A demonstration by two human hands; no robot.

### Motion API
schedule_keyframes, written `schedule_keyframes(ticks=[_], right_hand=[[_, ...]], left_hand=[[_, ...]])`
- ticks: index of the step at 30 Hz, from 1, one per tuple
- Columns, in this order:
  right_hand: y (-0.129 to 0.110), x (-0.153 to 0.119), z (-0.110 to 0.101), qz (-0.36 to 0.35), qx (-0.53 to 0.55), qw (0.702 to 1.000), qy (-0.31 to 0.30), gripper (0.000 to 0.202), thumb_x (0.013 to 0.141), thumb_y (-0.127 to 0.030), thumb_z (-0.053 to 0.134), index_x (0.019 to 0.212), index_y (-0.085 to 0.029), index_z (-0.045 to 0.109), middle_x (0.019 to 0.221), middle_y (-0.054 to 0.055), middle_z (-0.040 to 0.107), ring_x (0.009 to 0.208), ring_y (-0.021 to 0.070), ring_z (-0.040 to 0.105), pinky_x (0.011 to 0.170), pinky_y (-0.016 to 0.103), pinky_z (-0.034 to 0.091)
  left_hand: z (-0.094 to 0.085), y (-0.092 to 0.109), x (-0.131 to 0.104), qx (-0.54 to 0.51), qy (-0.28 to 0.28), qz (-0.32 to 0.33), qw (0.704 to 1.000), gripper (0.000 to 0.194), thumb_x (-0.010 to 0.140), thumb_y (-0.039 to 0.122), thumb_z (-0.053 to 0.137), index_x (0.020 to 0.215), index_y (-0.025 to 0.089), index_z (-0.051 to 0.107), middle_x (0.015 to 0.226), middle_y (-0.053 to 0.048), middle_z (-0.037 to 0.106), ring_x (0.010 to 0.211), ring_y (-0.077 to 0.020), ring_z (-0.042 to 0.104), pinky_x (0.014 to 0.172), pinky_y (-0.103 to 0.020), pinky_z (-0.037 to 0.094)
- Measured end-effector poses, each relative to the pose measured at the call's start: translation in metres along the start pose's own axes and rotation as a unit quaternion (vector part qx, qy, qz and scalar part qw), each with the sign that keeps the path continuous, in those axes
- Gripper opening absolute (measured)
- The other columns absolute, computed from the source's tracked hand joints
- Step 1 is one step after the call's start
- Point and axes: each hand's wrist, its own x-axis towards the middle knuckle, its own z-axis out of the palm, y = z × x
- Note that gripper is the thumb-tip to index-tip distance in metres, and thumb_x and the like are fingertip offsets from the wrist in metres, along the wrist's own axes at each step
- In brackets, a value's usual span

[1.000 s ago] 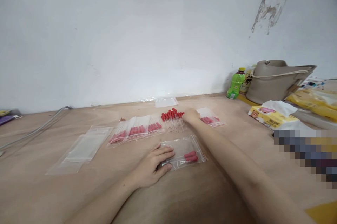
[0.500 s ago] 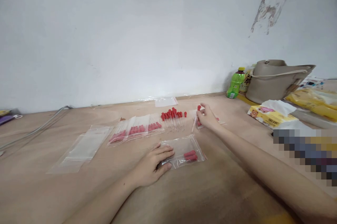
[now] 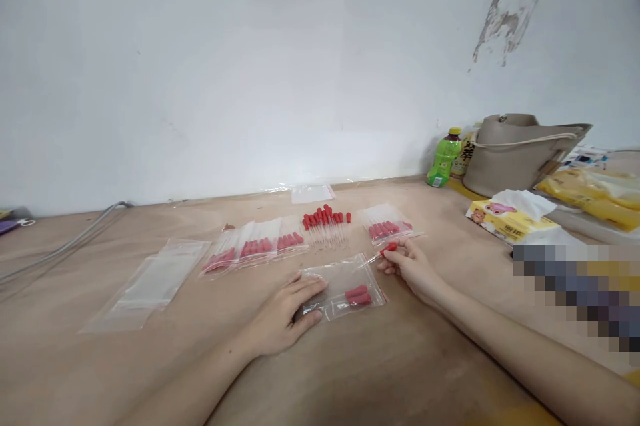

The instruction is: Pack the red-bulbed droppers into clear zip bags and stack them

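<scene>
The work was judged to be part-way along. On the left, 3 overlapping bags (image 3: pixel 259 247) were seen to be filled with red-bulbed droppers, and 1 more filled bag (image 3: pixel 387 227) was laid right of the heap. Nearer, in the middle, a clear bag (image 3: pixel 336 284) was only partly filled: 2 bagged droppers (image 3: pixel 357 291) were counted by their bulbs. Left to be handled, it seemed, were the loose droppers (image 3: pixel 324 217), fanned out just beyond that bag, and the flat bags (image 3: pixel 155 283) on the left, in which nothing was seen. A further flat bag (image 3: pixel 311 195) was placed far off by the wall (image 3: pixel 225 79).

The clear bag was pressed to the table (image 3: pixel 90 373) at its left end by the left hand (image 3: pixel 285 313), laid flat with fingers spread. 1 dropper (image 3: pixel 389 250) was pinched by its bulb in the right hand (image 3: pixel 413 269), its tube aimed at the bag's right end; whether the tip was inside could not be told.

The bulbs were rounded and rubbery-looking; the tubes were slender and clear, probably glass or stiff plastic. The bags were made of thin, glossy, wrinkled film. The table was surfaced in dull brown, faintly creased like paper.
</scene>
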Motion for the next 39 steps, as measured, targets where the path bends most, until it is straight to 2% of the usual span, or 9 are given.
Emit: schedule_keyframes(ticks=[5, 8, 12, 16, 24, 28, 32, 36, 39], right_hand=[[-0.007, 0.004, -0.025, 0.031, -0.113, 0.966, -0.230, 0.030, 0.062, -0.037, 0.064, 0.078, -0.016, 0.051, 0.063, -0.001, 0.057, 0.055, 0.0088, 0.054, 0.053, 0.022, 0.042], [-0.009, 0.006, -0.028, -0.013, -0.172, 0.943, -0.284, 0.029, 0.063, -0.037, 0.063, 0.081, -0.014, 0.057, 0.057, -0.004, 0.052, 0.051, 0.0065, 0.047, 0.048, 0.020, 0.037], [-0.007, 0.001, -0.010, -0.103, -0.241, 0.936, -0.233, 0.021, 0.063, -0.033, 0.063, 0.076, -0.016, 0.064, 0.048, -0.006, 0.044, 0.044, 0.0050, 0.035, 0.042, 0.018, 0.028], [-0.003, -0.005, 0.007, -0.117, -0.236, 0.941, -0.211, 0.019, 0.061, -0.028, 0.064, 0.077, -0.017, 0.066, 0.051, -0.004, 0.049, 0.046, 0.0069, 0.040, 0.044, 0.019, 0.031], [0.004, 0.002, -0.002, -0.155, -0.337, 0.912, -0.176, 0.012, 0.063, -0.022, 0.059, 0.070, -0.016, 0.066, 0.052, -0.003, 0.051, 0.048, 0.0073, 0.042, 0.044, 0.018, 0.031], [0.005, -0.002, 0.004, -0.140, -0.291, 0.923, -0.211, 0.016, 0.066, -0.024, 0.057, 0.077, -0.016, 0.064, 0.055, -0.002, 0.054, 0.047, 0.0078, 0.044, 0.045, 0.019, 0.033], [0.003, -0.006, 0.009, -0.113, -0.220, 0.939, -0.237, 0.020, 0.071, -0.029, 0.052, 0.083, -0.016, 0.061, 0.070, 0.001, 0.062, 0.062, 0.0119, 0.055, 0.056, 0.023, 0.042], [-0.002, 0.007, 0.002, -0.125, -0.243, 0.949, -0.157, 0.022, 0.071, -0.031, 0.051, 0.083, -0.014, 0.058, 0.073, 0.004, 0.062, 0.063, 0.0126, 0.056, 0.057, 0.024, 0.043], [-0.010, 0.028, 0.000, -0.179, -0.337, 0.920, -0.086, 0.019, 0.070, -0.028, 0.051, 0.080, -0.014, 0.060, 0.069, 0.004, 0.062, 0.059, 0.0125, 0.054, 0.055, 0.023, 0.041]], left_hand=[[0.000, -0.001, -0.001, -0.003, 0.007, 0.002, 1.000, 0.044, 0.086, 0.031, 0.044, 0.128, 0.026, 0.034, 0.127, -0.002, 0.046, 0.116, -0.0196, 0.041, 0.104, -0.043, 0.021], [0.000, 0.000, 0.000, -0.001, 0.007, 0.002, 1.000, 0.044, 0.086, 0.030, 0.044, 0.128, 0.026, 0.034, 0.127, -0.002, 0.046, 0.116, -0.0193, 0.041, 0.104, -0.043, 0.021], [-0.001, 0.000, 0.001, -0.001, 0.002, 0.002, 1.000, 0.044, 0.086, 0.030, 0.043, 0.128, 0.026, 0.034, 0.127, -0.002, 0.045, 0.116, -0.0187, 0.041, 0.104, -0.043, 0.021], [-0.001, 0.001, 0.000, -0.006, 0.003, 0.000, 1.000, 0.043, 0.086, 0.030, 0.043, 0.128, 0.025, 0.035, 0.127, -0.002, 0.046, 0.116, -0.0200, 0.041, 0.104, -0.044, 0.021], [0.000, 0.000, 0.000, 0.002, 0.004, 0.003, 1.000, 0.043, 0.086, 0.031, 0.043, 0.128, 0.026, 0.035, 0.126, -0.001, 0.046, 0.117, -0.0190, 0.041, 0.104, -0.043, 0.021], [0.001, -0.001, 0.000, 0.007, 0.006, 0.001, 1.000, 0.042, 0.086, 0.032, 0.043, 0.127, 0.026, 0.036, 0.126, -0.002, 0.046, 0.116, -0.0186, 0.041, 0.104, -0.042, 0.021], [0.001, 0.000, 0.001, 0.006, 0.006, 0.004, 1.000, 0.042, 0.086, 0.031, 0.043, 0.127, 0.025, 0.036, 0.125, -0.002, 0.047, 0.116, -0.0187, 0.041, 0.104, -0.042, 0.021], [0.000, 0.000, 0.002, 0.005, -0.003, 0.006, 1.000, 0.040, 0.086, 0.029, 0.043, 0.126, 0.026, 0.039, 0.127, -0.002, 0.045, 0.118, -0.0189, 0.039, 0.104, -0.042, 0.020], [0.000, -0.002, 0.002, 0.006, -0.017, 0.006, 1.000, 0.040, 0.086, 0.029, 0.043, 0.126, 0.026, 0.039, 0.129, -0.003, 0.043, 0.119, -0.0191, 0.038, 0.104, -0.043, 0.018]])
